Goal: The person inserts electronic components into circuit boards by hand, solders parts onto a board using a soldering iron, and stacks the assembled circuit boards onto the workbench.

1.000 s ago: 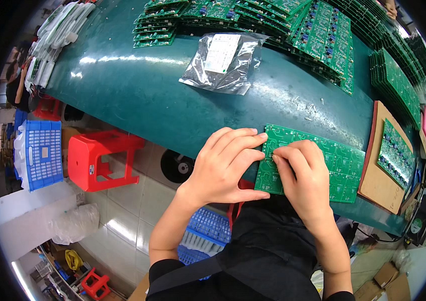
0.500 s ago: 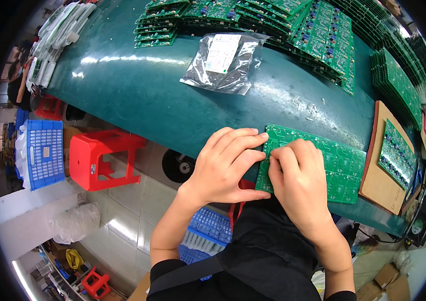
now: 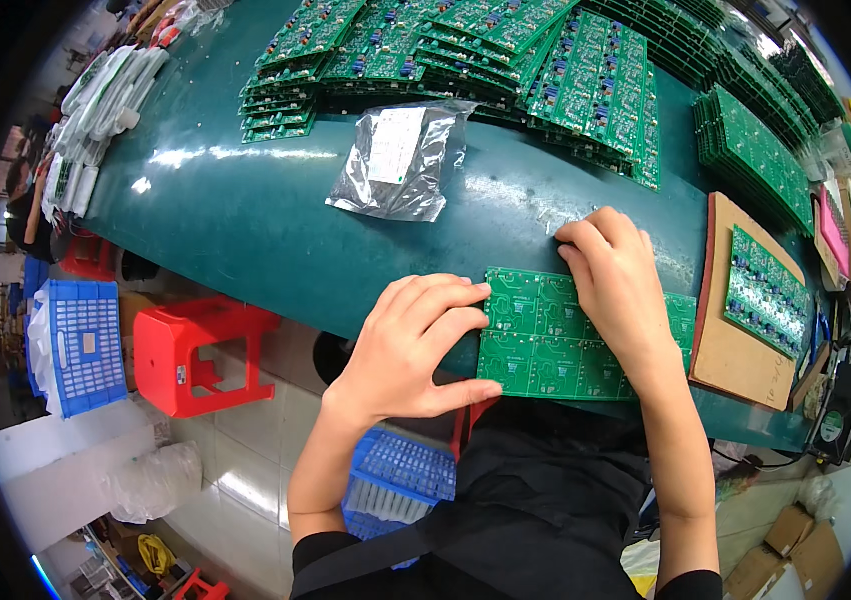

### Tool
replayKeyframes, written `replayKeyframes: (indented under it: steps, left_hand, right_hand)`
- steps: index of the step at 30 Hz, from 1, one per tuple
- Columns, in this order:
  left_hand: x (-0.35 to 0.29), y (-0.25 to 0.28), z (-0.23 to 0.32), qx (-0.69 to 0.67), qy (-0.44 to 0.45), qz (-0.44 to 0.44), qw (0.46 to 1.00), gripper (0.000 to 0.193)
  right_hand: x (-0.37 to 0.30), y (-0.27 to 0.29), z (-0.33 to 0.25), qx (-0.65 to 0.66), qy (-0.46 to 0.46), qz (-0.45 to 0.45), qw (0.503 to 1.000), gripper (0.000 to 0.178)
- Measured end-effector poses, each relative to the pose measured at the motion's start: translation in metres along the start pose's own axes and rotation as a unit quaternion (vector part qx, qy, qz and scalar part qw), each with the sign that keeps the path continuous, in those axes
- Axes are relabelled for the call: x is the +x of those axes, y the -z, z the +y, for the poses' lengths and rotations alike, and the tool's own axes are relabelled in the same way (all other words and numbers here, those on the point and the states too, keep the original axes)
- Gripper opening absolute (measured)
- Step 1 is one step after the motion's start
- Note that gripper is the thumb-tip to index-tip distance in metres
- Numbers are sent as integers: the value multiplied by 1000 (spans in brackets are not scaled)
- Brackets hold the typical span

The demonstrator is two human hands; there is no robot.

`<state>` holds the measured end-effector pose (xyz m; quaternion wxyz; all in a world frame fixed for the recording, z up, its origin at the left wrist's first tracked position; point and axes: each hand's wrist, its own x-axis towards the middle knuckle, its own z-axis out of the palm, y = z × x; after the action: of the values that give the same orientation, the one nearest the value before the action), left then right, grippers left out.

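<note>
A green printed circuit board (image 3: 535, 362) lies flat at the near edge of the table. My left hand (image 3: 403, 350) steadies its left side, with the thumb at the near corner and the fingertips along the edge. Beyond the board's far edge, my right hand (image 3: 623, 290) reaches down to the tabletop, its thumb and index finger bent close together. Tiny loose parts (image 3: 573, 214) lie by those fingertips, and whatever may be pinched there is too small to make out. The right wrist and forearm cover part of the board.
Stacks of populated circuit boards (image 3: 585, 90) fill the back of the green table (image 3: 235, 210). A clear plastic bag (image 3: 400, 165) lies in front of them. On the right, another board (image 3: 765, 295) rests on a brown panel (image 3: 720, 345). A red stool (image 3: 180, 360) stands at left.
My right hand has left the board's left part and moved up and away to the loose parts. The left hand still holds the board's edge. The whole view has shifted slightly.
</note>
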<state>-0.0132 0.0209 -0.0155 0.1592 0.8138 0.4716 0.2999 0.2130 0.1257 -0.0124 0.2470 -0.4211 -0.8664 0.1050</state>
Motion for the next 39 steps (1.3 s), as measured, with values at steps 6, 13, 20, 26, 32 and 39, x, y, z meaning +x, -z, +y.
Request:
replayKeyframes:
  steps: [6, 13, 20, 26, 32, 39]
  left_hand:
    - [6, -11, 11, -24, 52, 121, 991, 30]
    - [34, -19, 46, -311, 141, 130, 931, 16]
    - [28, -17, 42, -446, 166, 72, 877, 11]
    - [20, -9, 28, -91, 34, 107, 989, 46]
    - [8, -16, 10, 6, 20, -12, 1000, 80]
    - [9, -17, 7, -16, 26, -36, 999, 82]
  right_hand:
    - [-8, 18, -15, 227, -159, -62, 959, 12]
    - [-38, 28, -42, 592, -183, -44, 783, 13]
    - [-47, 38, -44, 494, -107, -20, 863, 12]
    - [-52, 28, -36, 242, -98, 48, 964, 13]
    - [-61, 4, -31, 158, -50, 39, 985, 15]
    - [-60, 5, -32, 136, -41, 33, 989, 15]
